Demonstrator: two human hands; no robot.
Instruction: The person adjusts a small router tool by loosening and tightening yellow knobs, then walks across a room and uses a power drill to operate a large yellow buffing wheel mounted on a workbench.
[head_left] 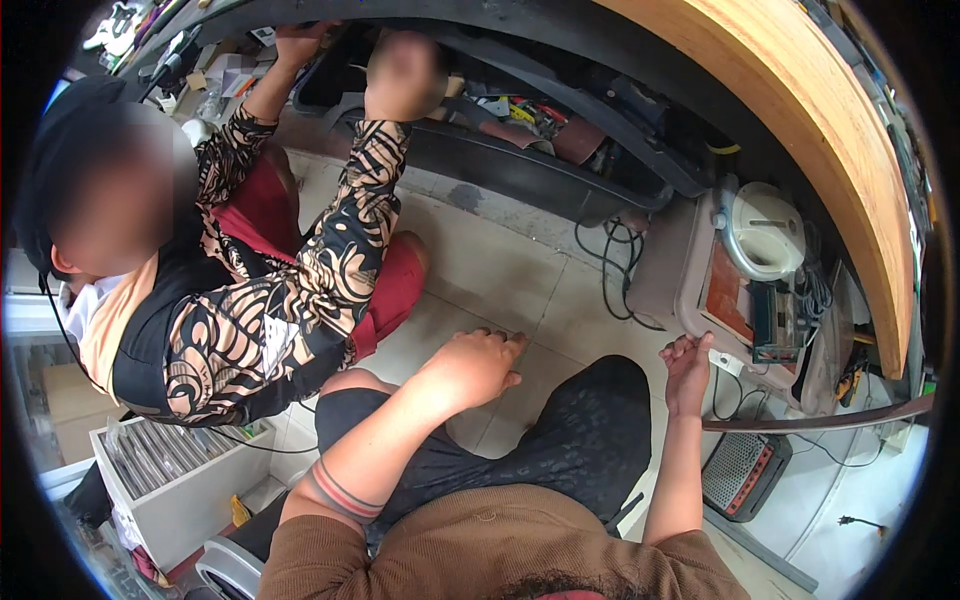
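My left hand (473,368) hovers over the tiled floor in front of my knees. Its thumb stands apart from the loosely bent fingers, and nothing shows in it. Off to the right, my right hand (688,368) is raised beside a grey plastic box (668,265), fingers curled in close to the thumb. Whether it touches the box's rim, or pinches something small, I cannot tell. On that box rest a white and grey appliance with a round opening (765,235), a dark green box-shaped device (775,318) and coiled grey cable (815,295).
At left a person in a patterned sleeve (345,230) crouches, arms reaching to a long black bin (480,150) of tools. A curved wooden edge (830,130) overhangs the right. Black cable (612,262) lies near the box. A black-and-red speaker-like unit (745,475) and white drawer (175,500) stand lower.
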